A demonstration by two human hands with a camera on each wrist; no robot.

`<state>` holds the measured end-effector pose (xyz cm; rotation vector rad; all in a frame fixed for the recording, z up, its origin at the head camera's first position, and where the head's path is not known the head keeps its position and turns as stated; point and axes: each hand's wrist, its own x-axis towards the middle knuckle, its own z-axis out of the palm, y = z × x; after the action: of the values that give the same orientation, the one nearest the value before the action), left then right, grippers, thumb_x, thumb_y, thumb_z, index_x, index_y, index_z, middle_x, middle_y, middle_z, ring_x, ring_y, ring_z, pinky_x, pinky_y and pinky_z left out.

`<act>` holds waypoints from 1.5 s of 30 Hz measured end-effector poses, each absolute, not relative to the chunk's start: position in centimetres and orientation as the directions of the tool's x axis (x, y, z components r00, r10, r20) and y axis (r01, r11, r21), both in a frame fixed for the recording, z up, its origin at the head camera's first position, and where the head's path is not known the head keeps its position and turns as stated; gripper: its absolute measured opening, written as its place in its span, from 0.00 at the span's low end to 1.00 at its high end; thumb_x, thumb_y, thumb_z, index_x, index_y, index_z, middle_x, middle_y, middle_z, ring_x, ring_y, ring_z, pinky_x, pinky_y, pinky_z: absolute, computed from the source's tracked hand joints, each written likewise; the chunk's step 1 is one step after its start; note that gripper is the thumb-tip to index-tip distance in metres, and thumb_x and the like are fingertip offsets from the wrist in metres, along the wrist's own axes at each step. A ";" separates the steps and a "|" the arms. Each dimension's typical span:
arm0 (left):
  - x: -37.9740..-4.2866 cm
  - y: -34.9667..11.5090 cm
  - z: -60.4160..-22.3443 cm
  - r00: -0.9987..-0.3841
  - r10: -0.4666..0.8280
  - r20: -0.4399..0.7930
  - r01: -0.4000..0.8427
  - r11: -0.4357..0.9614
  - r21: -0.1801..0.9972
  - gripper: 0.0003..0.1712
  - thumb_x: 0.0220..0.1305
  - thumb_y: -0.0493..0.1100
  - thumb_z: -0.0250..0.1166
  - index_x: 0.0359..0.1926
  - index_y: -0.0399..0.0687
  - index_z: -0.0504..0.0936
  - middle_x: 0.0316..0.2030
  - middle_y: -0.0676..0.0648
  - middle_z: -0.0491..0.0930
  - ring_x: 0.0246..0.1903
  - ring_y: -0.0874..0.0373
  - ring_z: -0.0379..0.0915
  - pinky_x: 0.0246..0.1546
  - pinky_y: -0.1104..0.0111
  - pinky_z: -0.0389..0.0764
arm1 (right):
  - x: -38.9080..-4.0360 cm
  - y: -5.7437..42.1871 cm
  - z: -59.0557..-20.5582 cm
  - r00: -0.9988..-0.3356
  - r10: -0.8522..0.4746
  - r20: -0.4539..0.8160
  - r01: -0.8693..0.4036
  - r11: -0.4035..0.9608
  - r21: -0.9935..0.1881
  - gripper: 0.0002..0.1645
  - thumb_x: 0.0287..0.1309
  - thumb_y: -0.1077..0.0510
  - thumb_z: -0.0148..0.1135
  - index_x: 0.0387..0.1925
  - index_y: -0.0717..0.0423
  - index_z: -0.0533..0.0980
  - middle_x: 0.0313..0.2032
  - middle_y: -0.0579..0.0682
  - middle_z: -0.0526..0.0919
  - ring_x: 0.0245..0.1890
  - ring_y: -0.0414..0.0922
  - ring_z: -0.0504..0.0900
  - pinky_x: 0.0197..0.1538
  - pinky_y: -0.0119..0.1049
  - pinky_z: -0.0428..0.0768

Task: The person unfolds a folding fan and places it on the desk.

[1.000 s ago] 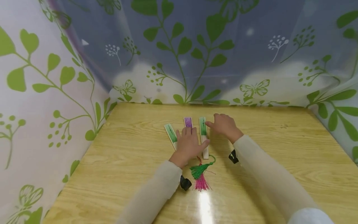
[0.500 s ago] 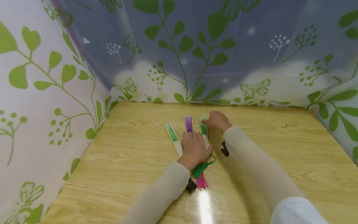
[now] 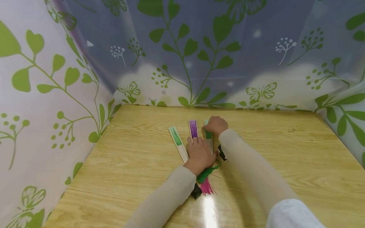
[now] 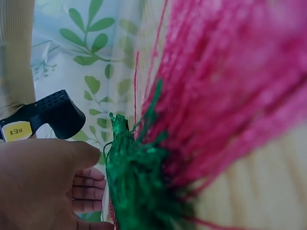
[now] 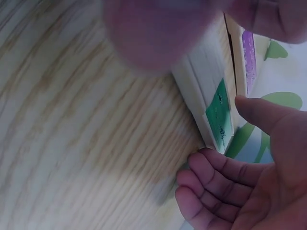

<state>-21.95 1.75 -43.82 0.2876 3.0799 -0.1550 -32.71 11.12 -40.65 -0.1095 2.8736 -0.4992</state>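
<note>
Three folded hand fans lie on the wooden table. My left hand (image 3: pixel 200 154) rests with straight fingers over the lower part of the middle purple fan (image 3: pixel 193 128), its thumb out beside the lower end of the right green fan (image 3: pixel 208 136). Over that green fan's upper end is my right hand (image 3: pixel 217 125); in the right wrist view its thumb and curled fingers (image 5: pixel 206 184) come to opposite sides of the fan's tip. The left green fan (image 3: pixel 176 139) slants beside my left hand. Below it spread a green tassel (image 3: pixel 206 174) and a pink tassel (image 3: pixel 206 187).
A wooden table (image 3: pixel 285 164) stretches to both sides. Behind it hangs a leaf-patterned curtain (image 3: pixel 216 72), with another patterned sheet along the left. Black wrist cameras (image 3: pixel 196 191) sit under both sleeves, and light glares off the table's near part.
My right hand has moved left, from beside the right green fan to over its upper end. The left hand has slid right and toward me, uncovering more of the purple and left green fans.
</note>
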 end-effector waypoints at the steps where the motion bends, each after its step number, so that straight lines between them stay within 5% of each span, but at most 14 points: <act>1: -22.0 1.8 -43.9 -0.982 0.182 -0.056 0.187 0.978 -0.091 0.47 0.67 0.74 0.40 0.64 0.40 0.71 0.59 0.41 0.70 0.61 0.45 0.61 0.69 0.46 0.51 | -32.7 11.1 -40.6 -0.973 -0.106 -0.206 -0.033 0.943 -0.332 0.25 0.60 0.43 0.63 0.15 0.50 0.67 0.14 0.45 0.66 0.17 0.42 0.66 0.20 0.35 0.68; 10: -22.3 2.1 -44.1 -0.979 0.186 -0.079 0.193 0.976 -0.098 0.40 0.66 0.70 0.50 0.60 0.40 0.74 0.57 0.42 0.70 0.61 0.45 0.60 0.69 0.45 0.49 | -33.0 10.9 -40.9 -0.973 -0.079 -0.216 -0.010 0.953 -0.304 0.25 0.57 0.44 0.65 0.15 0.50 0.65 0.14 0.44 0.65 0.17 0.42 0.66 0.20 0.35 0.68; 25: -22.3 2.3 -44.0 -0.979 0.181 -0.097 0.188 0.979 -0.073 0.39 0.68 0.68 0.50 0.60 0.40 0.74 0.59 0.41 0.70 0.63 0.44 0.60 0.70 0.46 0.49 | -33.1 11.2 -41.4 -0.974 -0.071 -0.216 0.007 0.941 -0.338 0.23 0.58 0.45 0.63 0.15 0.51 0.68 0.14 0.45 0.66 0.16 0.41 0.64 0.18 0.33 0.65; 34: -22.1 1.8 -44.0 -0.985 0.171 -0.023 0.171 0.985 0.005 0.37 0.67 0.68 0.52 0.56 0.40 0.76 0.52 0.43 0.72 0.52 0.47 0.64 0.51 0.54 0.65 | -32.8 12.0 -41.6 -0.986 -0.047 -0.159 0.025 0.906 -0.423 0.26 0.59 0.47 0.60 0.12 0.50 0.62 0.11 0.43 0.59 0.12 0.40 0.59 0.15 0.32 0.61; 40: -22.6 0.9 -43.8 -0.984 0.178 0.007 0.173 0.945 0.279 0.33 0.66 0.61 0.58 0.53 0.35 0.72 0.45 0.40 0.74 0.44 0.46 0.72 0.45 0.54 0.72 | -32.8 12.5 -40.9 -0.993 -0.031 -0.110 0.037 0.824 -0.566 0.28 0.59 0.47 0.60 0.09 0.50 0.62 0.09 0.46 0.64 0.10 0.42 0.65 0.15 0.33 0.67; 45: -23.3 -0.3 -43.8 -0.980 0.199 0.006 0.159 0.763 0.627 0.22 0.63 0.51 0.63 0.44 0.37 0.70 0.25 0.47 0.75 0.20 0.56 0.72 0.19 0.66 0.76 | -32.8 12.7 -40.3 -0.992 0.012 -0.125 0.095 0.717 -0.690 0.26 0.60 0.48 0.61 0.11 0.52 0.68 0.16 0.55 0.80 0.21 0.54 0.83 0.27 0.43 0.85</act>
<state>-23.25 -0.34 -43.83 0.2939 2.8917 1.0200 -32.81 12.71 -40.28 0.0883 2.8073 -1.1376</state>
